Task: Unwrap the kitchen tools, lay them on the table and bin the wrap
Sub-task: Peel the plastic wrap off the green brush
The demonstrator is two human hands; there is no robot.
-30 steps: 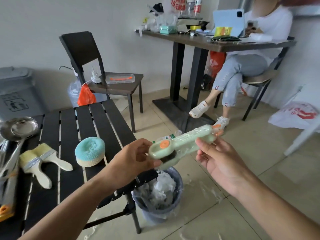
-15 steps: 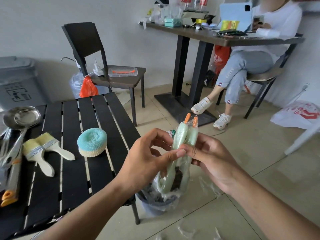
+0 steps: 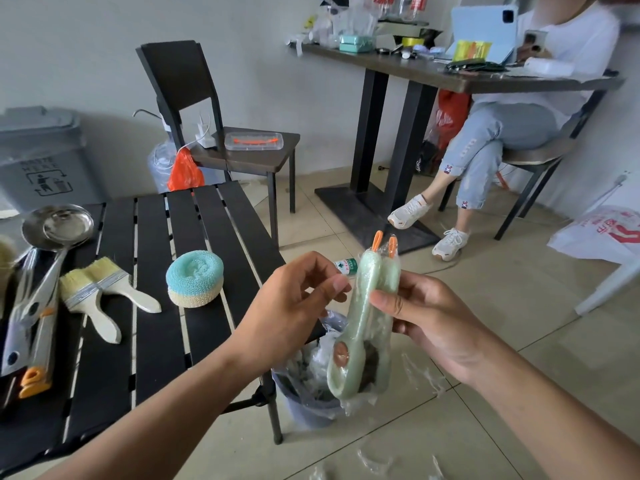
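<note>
Right hand (image 3: 433, 320) grips a pair of pale green dish brushes (image 3: 367, 327) sealed together in clear wrap (image 3: 360, 400). The thumb lies across the front of the handles and the fingers curl behind. The brushes are upright, orange tips up, heads down, with loose film hanging off the bottom end.

Left hand (image 3: 291, 306) is just left of the handles, fingers curled, thumb tip right at the edge of the package. Cannot tell if it pinches the film or only touches it. The hands are close together, with the package between them.

Directly below both hands on the floor is a small grey bin (image 3: 304, 410) with a clear liner, stuffed with crumpled film. Scraps of film (image 3: 424, 375) lie on the tiles under the right wrist.

Left of the left hand is a black slatted table (image 3: 152, 341). On it, nearest the hand, sits a teal and cream scrubber (image 3: 194, 278). Further left are two bristle brushes (image 3: 100, 296) side by side, then a steel ladle (image 3: 57, 225). More metal tools lie at the far left edge, too blurred to name.

Beyond the hands a plastic bottle (image 3: 346, 265) lies on the floor.
</note>
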